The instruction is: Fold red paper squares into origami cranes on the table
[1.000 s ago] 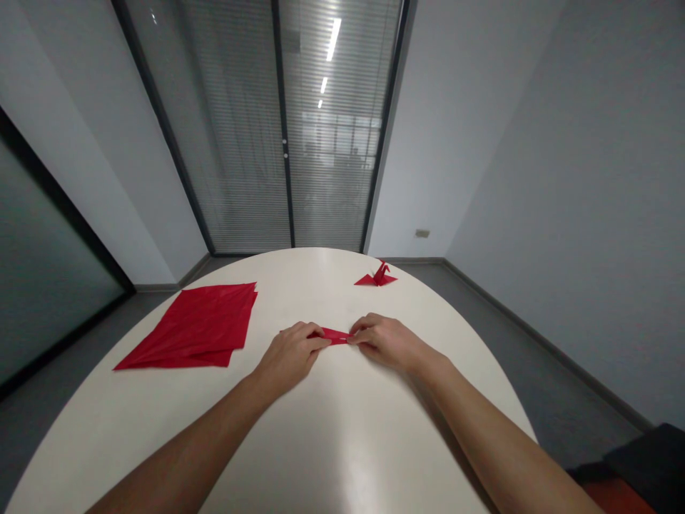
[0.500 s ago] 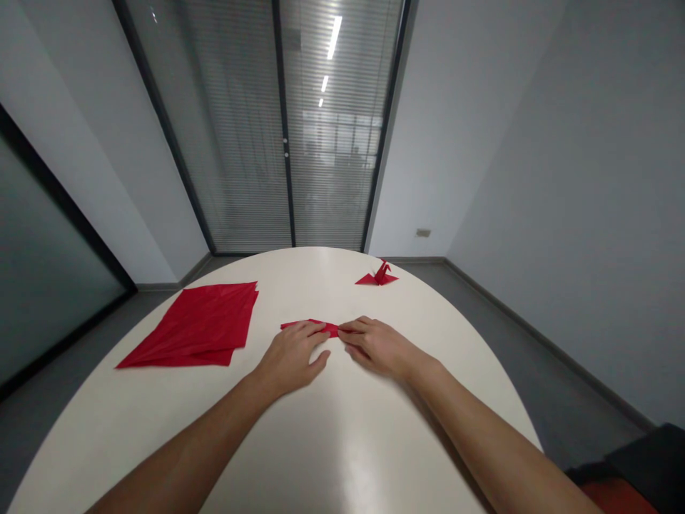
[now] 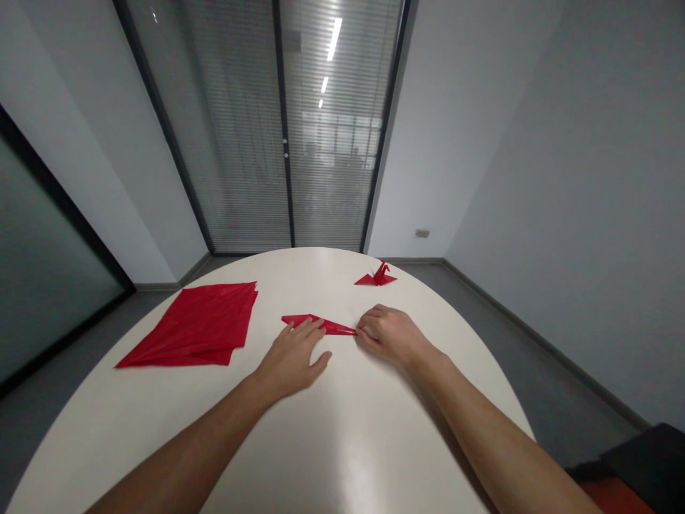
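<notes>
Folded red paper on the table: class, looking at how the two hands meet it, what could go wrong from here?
1. The right hand pinches the narrow tip of the folded red paper; a hard pull could tear or crumple that thin point.
2. The left hand lies flat with only its fingertips on the paper, so the piece might slide on the smooth table and the crease could go crooked.

Left hand (image 3: 292, 357) flat, fingers extended; right hand (image 3: 388, 334) curled, fingertips apparently pinched together.
</notes>
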Demonstrator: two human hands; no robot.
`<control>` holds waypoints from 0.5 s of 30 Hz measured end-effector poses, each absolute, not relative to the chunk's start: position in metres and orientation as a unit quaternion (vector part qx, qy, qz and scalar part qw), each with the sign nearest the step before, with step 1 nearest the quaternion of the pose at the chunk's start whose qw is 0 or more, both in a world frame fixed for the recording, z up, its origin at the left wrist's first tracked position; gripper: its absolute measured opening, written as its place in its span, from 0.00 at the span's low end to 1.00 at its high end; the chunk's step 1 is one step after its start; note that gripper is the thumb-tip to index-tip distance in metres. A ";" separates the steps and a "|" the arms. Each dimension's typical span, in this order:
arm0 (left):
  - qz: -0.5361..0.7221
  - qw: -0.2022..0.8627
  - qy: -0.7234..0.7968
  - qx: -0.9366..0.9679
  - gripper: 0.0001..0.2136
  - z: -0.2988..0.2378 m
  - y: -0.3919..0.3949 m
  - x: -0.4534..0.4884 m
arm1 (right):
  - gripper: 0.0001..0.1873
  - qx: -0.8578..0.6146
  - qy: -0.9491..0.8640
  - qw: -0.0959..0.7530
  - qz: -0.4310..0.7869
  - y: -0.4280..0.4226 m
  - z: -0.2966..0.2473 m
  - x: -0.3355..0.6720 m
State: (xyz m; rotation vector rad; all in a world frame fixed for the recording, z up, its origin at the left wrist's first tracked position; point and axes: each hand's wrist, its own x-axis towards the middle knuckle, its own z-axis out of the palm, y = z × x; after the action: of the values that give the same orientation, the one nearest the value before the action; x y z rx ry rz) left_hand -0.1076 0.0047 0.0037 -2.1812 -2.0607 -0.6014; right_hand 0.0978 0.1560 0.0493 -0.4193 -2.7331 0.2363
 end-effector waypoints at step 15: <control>-0.250 -0.065 -0.548 -0.796 0.12 0.023 -0.001 -0.109 | 0.11 -0.080 -0.963 0.179 0.186 0.144 0.044 0.087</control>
State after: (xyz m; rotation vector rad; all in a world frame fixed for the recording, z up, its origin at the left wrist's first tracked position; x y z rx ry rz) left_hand -0.1092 -0.0007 0.0226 -2.6083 -1.7966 -0.8193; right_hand 0.0875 0.1437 0.0441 -0.2263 -2.7216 0.5245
